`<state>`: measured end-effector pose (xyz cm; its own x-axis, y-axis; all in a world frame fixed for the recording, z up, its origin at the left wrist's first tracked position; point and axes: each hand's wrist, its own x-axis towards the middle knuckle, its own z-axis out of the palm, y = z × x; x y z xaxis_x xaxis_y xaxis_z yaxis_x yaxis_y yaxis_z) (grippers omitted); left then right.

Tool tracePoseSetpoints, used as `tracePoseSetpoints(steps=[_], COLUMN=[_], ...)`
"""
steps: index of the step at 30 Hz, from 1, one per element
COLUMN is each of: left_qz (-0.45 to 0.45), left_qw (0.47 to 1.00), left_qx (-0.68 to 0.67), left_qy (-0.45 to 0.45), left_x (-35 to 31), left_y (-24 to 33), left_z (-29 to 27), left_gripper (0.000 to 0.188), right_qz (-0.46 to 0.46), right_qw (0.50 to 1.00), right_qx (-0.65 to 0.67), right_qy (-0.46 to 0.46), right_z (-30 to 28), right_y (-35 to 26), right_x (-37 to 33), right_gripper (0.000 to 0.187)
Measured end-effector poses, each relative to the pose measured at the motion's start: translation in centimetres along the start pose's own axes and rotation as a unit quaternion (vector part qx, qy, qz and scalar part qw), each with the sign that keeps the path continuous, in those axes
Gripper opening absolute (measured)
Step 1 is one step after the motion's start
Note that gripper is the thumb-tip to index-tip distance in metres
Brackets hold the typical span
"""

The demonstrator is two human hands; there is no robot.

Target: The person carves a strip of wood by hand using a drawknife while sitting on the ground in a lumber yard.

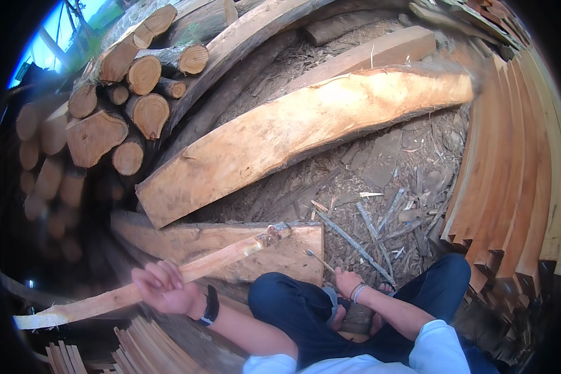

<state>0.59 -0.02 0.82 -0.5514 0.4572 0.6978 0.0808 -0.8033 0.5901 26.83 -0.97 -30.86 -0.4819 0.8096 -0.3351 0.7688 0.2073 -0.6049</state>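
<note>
My left hand (165, 288), with a dark band on its wrist, is closed around a long, pale strip of wood (221, 257). The strip slants from the lower left up to a rough, dark knotted end, which lies over a flat wooden slab (293, 249). In front of my bent knees, my right hand (349, 283) pinches a thin tool (321, 260) with a light shaft and a small dark-grey tip. Its exact kind is too small to make out. The tool's tip points toward the slab's right end, apart from the strip.
A thick, long sawn plank (305, 124) lies across the ground beyond the slab. Cut logs (149, 115) are piled at the far left. Stacked boards (511, 168) line the right side, with more boards (149, 346) at lower left. Thin sticks (355, 243) and chips litter the ground.
</note>
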Motion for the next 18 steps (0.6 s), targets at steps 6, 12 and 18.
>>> tracePoseSetpoints(steps=[6, 12, 18], left_qz=[0.014, 0.002, 0.003], left_qw=[0.999, 1.000, 1.000], left_qx=[0.031, 0.023, 0.014], left_qy=[0.010, 0.014, 0.005], left_x=[0.1, 0.1, 0.1], left_y=[0.7, 0.4, 0.5], left_z=[-0.5, 0.1, -0.2], left_gripper=[0.033, 0.034, 0.034], right_qz=[-0.044, -0.028, -0.040], right_qw=[0.998, 0.999, 0.999], right_qx=[0.036, 0.039, 0.021], right_qy=[0.010, 0.006, -0.011], right_z=[-8.5, -3.5, -7.2], right_y=[-7.1, -4.5, -7.7], right_x=[-2.3, -1.1, -3.3], right_gripper=[0.023, 0.025, 0.022])
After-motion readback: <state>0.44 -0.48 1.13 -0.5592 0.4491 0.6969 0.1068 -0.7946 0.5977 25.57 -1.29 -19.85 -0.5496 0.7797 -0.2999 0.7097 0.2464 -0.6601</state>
